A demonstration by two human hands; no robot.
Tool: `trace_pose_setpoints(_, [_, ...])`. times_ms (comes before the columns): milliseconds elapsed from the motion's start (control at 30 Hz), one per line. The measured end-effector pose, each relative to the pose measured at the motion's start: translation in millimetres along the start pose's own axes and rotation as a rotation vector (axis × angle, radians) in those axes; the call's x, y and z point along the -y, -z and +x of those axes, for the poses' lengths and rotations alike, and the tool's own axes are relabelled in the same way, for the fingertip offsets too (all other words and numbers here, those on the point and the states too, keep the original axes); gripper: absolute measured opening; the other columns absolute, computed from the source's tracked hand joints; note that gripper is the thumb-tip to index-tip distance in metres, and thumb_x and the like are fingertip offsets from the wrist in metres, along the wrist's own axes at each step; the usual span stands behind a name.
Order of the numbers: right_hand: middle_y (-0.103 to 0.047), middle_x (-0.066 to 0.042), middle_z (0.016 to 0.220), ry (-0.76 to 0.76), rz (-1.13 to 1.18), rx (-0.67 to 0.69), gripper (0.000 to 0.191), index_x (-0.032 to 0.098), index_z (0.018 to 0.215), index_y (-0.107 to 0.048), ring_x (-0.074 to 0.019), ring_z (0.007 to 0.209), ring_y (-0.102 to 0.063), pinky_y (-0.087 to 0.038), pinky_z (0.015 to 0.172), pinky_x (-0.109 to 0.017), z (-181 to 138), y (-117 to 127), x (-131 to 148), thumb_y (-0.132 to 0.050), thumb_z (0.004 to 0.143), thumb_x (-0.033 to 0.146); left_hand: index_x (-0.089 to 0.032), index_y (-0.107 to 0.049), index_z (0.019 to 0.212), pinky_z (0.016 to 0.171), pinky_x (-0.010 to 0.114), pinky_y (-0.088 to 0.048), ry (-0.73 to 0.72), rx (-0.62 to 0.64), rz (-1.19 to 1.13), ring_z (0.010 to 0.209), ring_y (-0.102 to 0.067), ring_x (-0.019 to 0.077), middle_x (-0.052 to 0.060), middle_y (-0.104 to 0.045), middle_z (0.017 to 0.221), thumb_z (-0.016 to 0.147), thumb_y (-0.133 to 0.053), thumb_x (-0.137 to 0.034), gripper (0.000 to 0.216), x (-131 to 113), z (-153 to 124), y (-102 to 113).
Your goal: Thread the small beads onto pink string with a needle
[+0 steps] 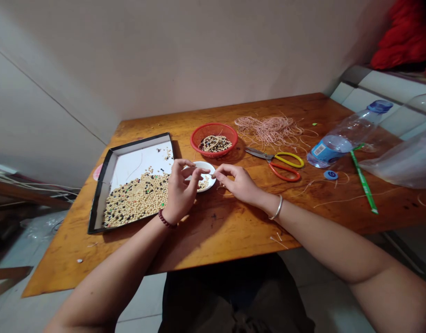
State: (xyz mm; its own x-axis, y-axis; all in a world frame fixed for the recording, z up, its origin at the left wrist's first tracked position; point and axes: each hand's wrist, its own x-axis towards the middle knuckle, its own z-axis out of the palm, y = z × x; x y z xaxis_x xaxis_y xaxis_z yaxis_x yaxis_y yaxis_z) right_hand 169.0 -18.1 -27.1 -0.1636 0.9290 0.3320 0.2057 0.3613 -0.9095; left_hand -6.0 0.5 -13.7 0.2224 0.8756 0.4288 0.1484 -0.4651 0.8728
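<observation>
1. At twelve o'clock from the white plate [203, 164], a basket [213, 129] is showing red.
2. At nine o'clock, cream beads [139, 199] are mixing with dark and green ones.
3. At two o'clock, thread [268, 132] is showing pale pink.

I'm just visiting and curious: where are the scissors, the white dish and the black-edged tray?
Scissors [269, 157]: head view, near the pivot.
White dish [205, 165]: head view, far side.
Black-edged tray [148, 157]: head view, bare white floor.

From here I see a bottle [348, 134] near a blue cap [331, 175] and green strip [363, 180]; red fabric [405, 39], perhaps, beyond.
</observation>
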Motion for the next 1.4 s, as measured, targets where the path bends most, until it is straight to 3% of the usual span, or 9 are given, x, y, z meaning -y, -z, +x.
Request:
trace_pose_setpoints(100, [-0.061,-0.002,0.074,0.021,-0.019,0.004,0.023,0.018,0.080,-0.059,-0.0147,0.070,-0.056,-0.043,0.068,-0.028,0,0,-2,-0.050,0.090,0.037,-0.019,-0.056,0.097,0.052,0.019,-0.053,-0.017,0.055,0.075,0.078,-0.069,0.0157,0.007,-0.069,0.089,0.081,-0.067,-0.038,0.027,0,0,0])
trace_pose_setpoints(233, [-0.059,-0.001,0.071,0.018,-0.008,-0.001,0.026,0.018,0.077,-0.058,-0.0143,0.068,-0.054,-0.043,0.067,-0.027,0,-1,-4,-0.050,0.090,0.039,-0.017,-0.065,0.088,0.057,0.021,-0.056,-0.055,0.094,0.128,0.078,-0.067,0.0149,0.007,-0.069,0.088,0.081,-0.067,-0.036,0.020,-1,-2,0])
trace_pose_setpoints(367, [-0.055,0.000,0.069,-0.026,0.057,-0.009,0.029,0.017,0.085,-0.060,-0.0134,0.065,-0.052,-0.042,0.063,-0.026,1,-1,-8,-0.045,0.092,0.041,-0.017,-0.058,0.090,0.053,0.019,-0.053,-0.049,0.028,0.046,0.081,-0.068,0.0157,0.006,-0.068,0.086,0.086,-0.062,-0.033,0.017,-2,-2,-1])
trace_pose_setpoints(500, [-0.054,-0.001,0.070,-0.022,0.063,-0.007,0.034,0.016,0.090,-0.062,-0.0134,0.067,-0.052,-0.041,0.064,-0.025,0,0,-11,-0.040,0.094,0.040,-0.019,-0.050,0.091,0.058,0.021,-0.054,-0.059,0.038,0.018,0.078,-0.068,0.0144,0.005,-0.069,0.083,0.090,-0.056,-0.031,0.014,0,-2,0])
trace_pose_setpoints(667, [-0.059,-0.002,0.074,0.005,0.043,0.025,0.029,0.016,0.084,-0.062,-0.0142,0.071,-0.054,-0.042,0.068,-0.026,0,-1,-5,-0.046,0.092,0.039,-0.020,-0.045,0.091,0.059,0.022,-0.055,-0.073,0.048,0.009,0.074,-0.068,0.0129,0.004,-0.070,0.084,0.092,-0.052,-0.030,0.012,3,-3,-1])
trace_pose_setpoints(967, [-0.067,-0.005,0.084,0.034,-0.041,-0.005,0.023,0.015,0.084,-0.064,-0.0162,0.080,-0.060,-0.044,0.076,-0.028,1,-1,-6,-0.049,0.091,0.031,-0.018,-0.057,0.089,0.055,0.018,-0.053,-0.101,-0.047,0.205,0.086,-0.068,0.0152,0.006,-0.068,0.089,0.087,-0.061,-0.032,0.015,-1,-2,-1])
trace_pose_setpoints(1100, [-0.067,-0.005,0.083,0.011,-0.037,-0.021,0.023,0.015,0.084,-0.064,-0.0163,0.080,-0.060,-0.044,0.076,-0.028,3,2,-8,-0.050,0.091,0.032,-0.018,-0.055,0.091,0.060,0.021,-0.055,-0.106,0.005,0.151,0.083,-0.069,0.0156,0.004,-0.068,0.083,0.089,-0.058,-0.030,0.013,-2,-2,-1])
trace_pose_setpoints(1300, [-0.062,-0.003,0.074,-0.045,0.097,0.098,0.035,0.015,0.083,-0.061,-0.0139,0.069,-0.056,-0.044,0.066,-0.026,5,9,-2,-0.041,0.094,0.042,-0.018,-0.053,0.093,0.062,0.022,-0.055,-0.137,0.071,0.153,0.075,-0.068,0.0124,0.003,-0.068,0.082,0.092,-0.053,-0.026,0.008,-1,-6,-2])
trace_pose_setpoints(1400, [-0.062,-0.003,0.076,-0.037,0.058,0.135,0.035,0.016,0.083,-0.061,-0.0144,0.073,-0.057,-0.044,0.069,-0.027,4,10,2,-0.046,0.091,0.046,-0.018,-0.055,0.092,0.060,0.019,-0.054,-0.161,0.059,0.179,0.074,-0.068,0.0111,0.003,-0.067,0.085,0.091,-0.055,-0.025,0.007,-1,-7,-2])
